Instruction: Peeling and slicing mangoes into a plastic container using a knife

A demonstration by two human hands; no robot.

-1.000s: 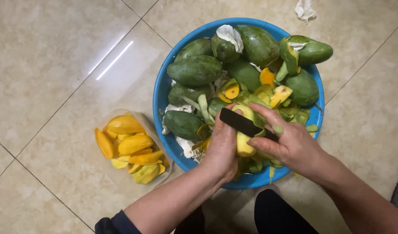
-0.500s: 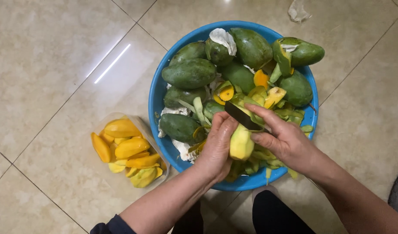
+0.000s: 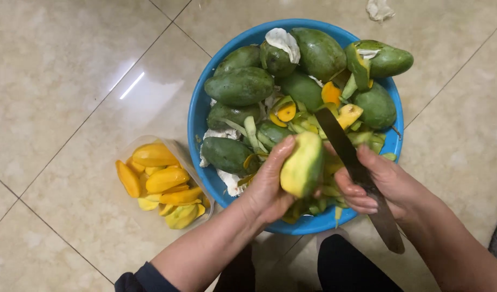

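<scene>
Yellow-green mango [image 3: 302, 165], half peeled, sits gripped in your left hand [image 3: 270, 184] while your right hand [image 3: 386, 186] clasps the knife [image 3: 356, 170]; peel the remaining skin next.

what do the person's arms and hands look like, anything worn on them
Both hands are bare: no gloves, rings or watch visible on the left hand or right hand. Forearms are uncovered; the left arm has a dark navy sleeve pushed up near the elbow. No sleeve shows on the right arm.
</scene>
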